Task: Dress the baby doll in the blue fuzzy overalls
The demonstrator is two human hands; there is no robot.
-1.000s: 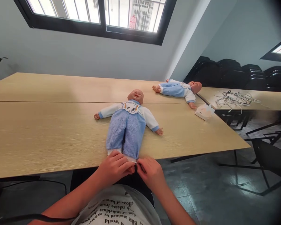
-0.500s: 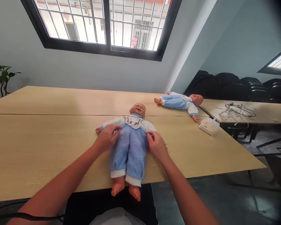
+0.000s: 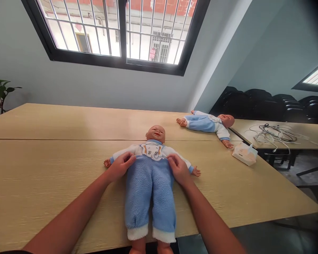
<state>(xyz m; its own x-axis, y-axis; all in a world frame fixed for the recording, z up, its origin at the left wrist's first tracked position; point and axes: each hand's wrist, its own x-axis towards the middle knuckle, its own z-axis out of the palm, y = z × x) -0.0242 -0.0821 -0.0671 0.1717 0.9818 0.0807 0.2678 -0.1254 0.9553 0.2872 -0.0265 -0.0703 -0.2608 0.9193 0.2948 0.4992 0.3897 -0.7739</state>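
A doll (image 3: pixel 156 133) lies on its back on the wooden table (image 3: pixel 55 173), its head away from me and its feet at the near edge. It wears fluffy blue trousers (image 3: pixel 140 183) with white cuffs and a white top with an animal face on the chest. My left hand (image 3: pixel 122 164) pinches the trousers' waistband at the left side. At the right side of the waistband, my right hand (image 3: pixel 178 167) pinches the cloth as well. Both of the doll's arms are spread outward on the table.
A second doll (image 3: pixel 201 123) in similar clothes lies at the back right. Near it are a tissue box (image 3: pixel 245 154) and, on another table, tangled cables (image 3: pixel 277 135). Stacked black chairs (image 3: pixel 254 102) stand behind; a plant (image 3: pixel 0 92) is at the left.
Both hands have closed on the waistband, which now sits straighter across the doll's belly. The doll's right-side forearm has come into view, and the camera view has shifted slightly.
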